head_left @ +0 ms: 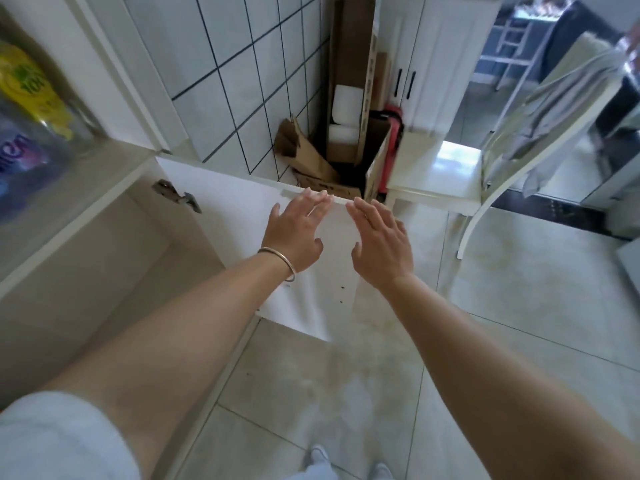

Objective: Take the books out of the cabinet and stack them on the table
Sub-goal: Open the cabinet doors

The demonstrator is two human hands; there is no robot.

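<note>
The white cabinet door (228,216) stands swung open to the right of the cabinet (86,237), whose lower compartment looks bare from here. No books are in view. My left hand (296,233), with a bracelet on the wrist, has straight fingers reaching to the door's top edge. My right hand (381,240) is beside it, fingers straight, close to the same edge. Neither hand holds anything.
Cardboard boxes (339,147) stand in the tiled corner behind the door. A white chair (446,174) with cloth draped over its back is at the right. Plastic bottles (24,109) sit on the cabinet's upper shelf at the left. Pale floor tiles (346,375) lie below.
</note>
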